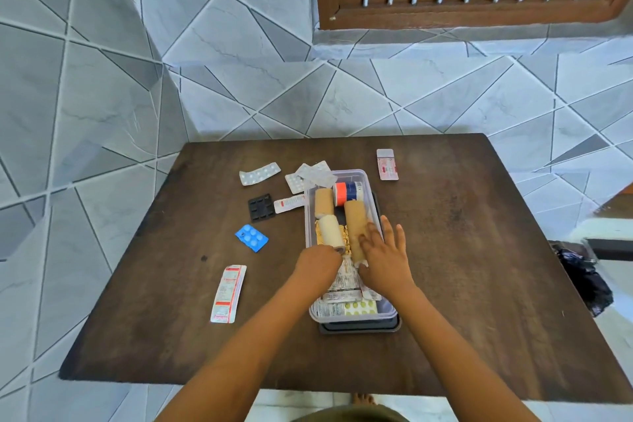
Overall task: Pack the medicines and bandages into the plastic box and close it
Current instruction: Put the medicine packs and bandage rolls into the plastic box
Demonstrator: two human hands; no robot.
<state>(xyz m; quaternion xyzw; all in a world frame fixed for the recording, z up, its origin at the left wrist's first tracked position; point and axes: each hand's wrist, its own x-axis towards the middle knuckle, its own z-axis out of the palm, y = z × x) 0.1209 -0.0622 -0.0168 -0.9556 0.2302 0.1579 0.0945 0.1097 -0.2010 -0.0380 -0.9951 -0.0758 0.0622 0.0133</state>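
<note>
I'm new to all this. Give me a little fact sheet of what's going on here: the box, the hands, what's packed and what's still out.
box: clear plastic box sitting on its dark lid, open
inside: tan bandage rolls, white bandage roll, red, white and blue roll, pill strips
left hand: fingers on the white roll's near end
right hand: spread over the long tan roll
still out: blue blister pack, black blister pack, red-and-white strip, several silver strips
surface: dark wooden table
</note>
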